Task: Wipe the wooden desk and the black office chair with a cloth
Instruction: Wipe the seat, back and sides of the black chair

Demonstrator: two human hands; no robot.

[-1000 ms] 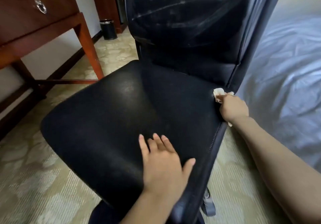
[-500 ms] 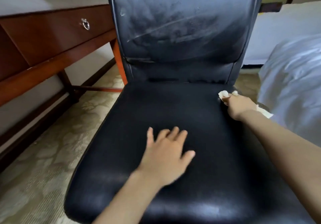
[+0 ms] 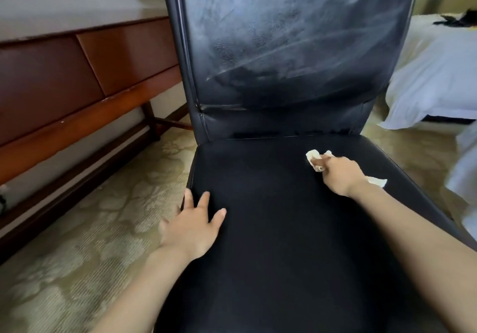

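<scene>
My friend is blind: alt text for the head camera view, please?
A right hand holds a white cloth on the seat of a black office chair; the left hand rests open at the seat's left edge. A wooden desk stands left, a white bed right.

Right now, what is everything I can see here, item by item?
office chair: one, black, centre, its backrest smeared with whitish streaks
wooden desk: one, reddish brown, left, against the wall
cloth: one, white, crumpled, on the back right part of the chair seat
carpet: one, beige with a pale pattern, under the chair and desk
bed: one, white bedding, right
dark object: one, black, on the bed at top right, too small to identify
left hand: one, fingers spread, resting on the left edge of the seat
right hand: one, grips the cloth against the seat
</scene>
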